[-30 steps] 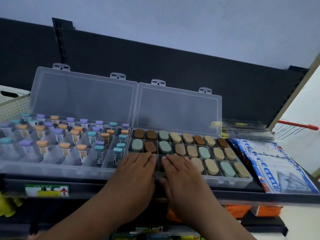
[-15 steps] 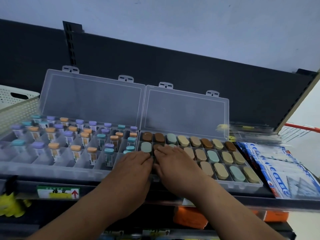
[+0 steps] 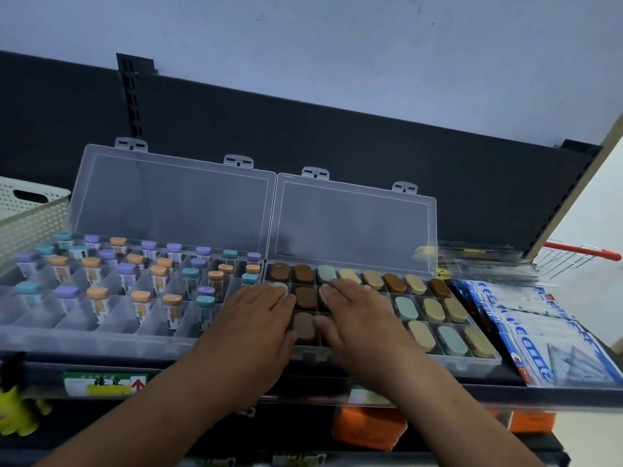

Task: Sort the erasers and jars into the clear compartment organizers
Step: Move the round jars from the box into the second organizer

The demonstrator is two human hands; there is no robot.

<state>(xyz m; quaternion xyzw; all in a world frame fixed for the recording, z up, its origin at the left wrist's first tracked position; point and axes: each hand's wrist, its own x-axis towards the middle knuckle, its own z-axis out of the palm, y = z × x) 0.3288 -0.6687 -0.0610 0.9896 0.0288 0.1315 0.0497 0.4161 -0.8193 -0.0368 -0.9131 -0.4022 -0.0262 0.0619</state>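
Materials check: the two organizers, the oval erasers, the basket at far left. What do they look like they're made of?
Organizers: clear rigid plastic, slightly frosted. The dark back panel shows through the raised lids, and the latches are moulded.
Erasers: matte, likely rubber or vinyl. Edges are soft and rounded, with no glare.
Basket: cream and perforated. Plastic or painted metal, can't tell.

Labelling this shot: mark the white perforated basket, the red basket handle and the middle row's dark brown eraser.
white perforated basket [image 3: 33, 220]: head view, side wall.
red basket handle [image 3: 583, 251]: head view, middle of bar.
dark brown eraser [image 3: 305, 295]: head view, top face.
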